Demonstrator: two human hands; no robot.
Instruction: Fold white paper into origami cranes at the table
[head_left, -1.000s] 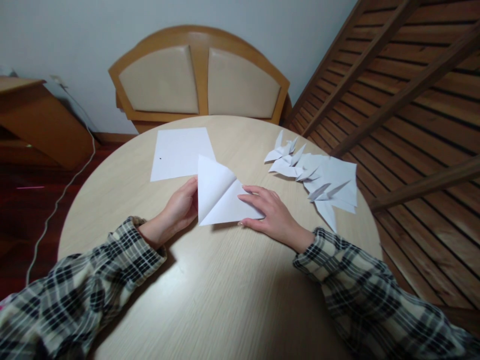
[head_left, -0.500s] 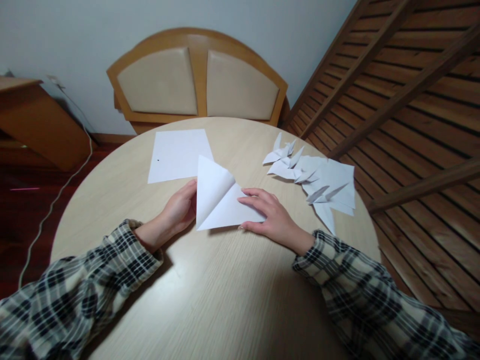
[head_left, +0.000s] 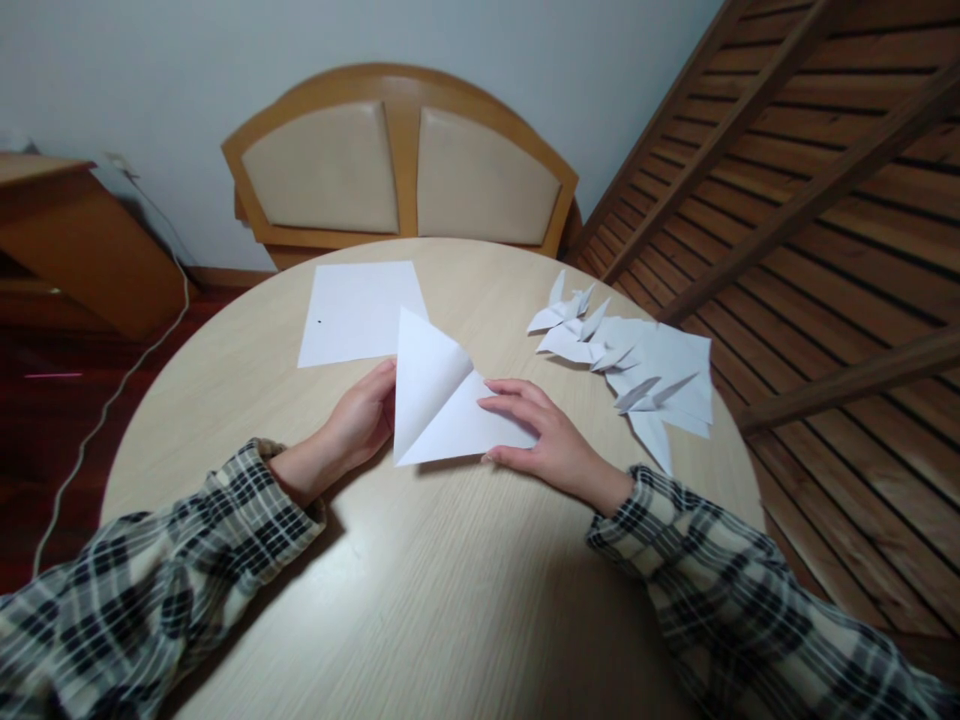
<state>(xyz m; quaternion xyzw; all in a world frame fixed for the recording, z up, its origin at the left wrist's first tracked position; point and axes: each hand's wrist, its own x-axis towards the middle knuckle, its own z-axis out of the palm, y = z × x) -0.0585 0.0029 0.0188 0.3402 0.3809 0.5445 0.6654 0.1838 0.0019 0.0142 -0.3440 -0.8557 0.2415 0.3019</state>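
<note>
A white sheet of paper (head_left: 442, 405), creased along a diagonal and folded, is held a little above the table between my two hands. My left hand (head_left: 361, 412) grips its left side from behind, with the fingertips hidden by the paper. At the right corner, my right hand (head_left: 544, 435) holds the paper, thumb at the lower edge and fingers on the upper face. Folded paper cranes (head_left: 568, 332) stand in a row on the right side of the table. Beyond my left hand a flat white sheet (head_left: 364, 310) with a small dark mark lies on the tabletop.
The round wooden table (head_left: 420, 600) carries everything. Beside the cranes lie more white paper sheets (head_left: 679, 365). A padded wooden panel (head_left: 405, 150) stands behind the table, and a slatted wooden structure (head_left: 847, 250) rises at the right. A white cable (head_left: 97, 430) runs across the floor at left.
Hardly anything differs. The view has shifted slightly, and both hands keep the same hold on the folded paper.
</note>
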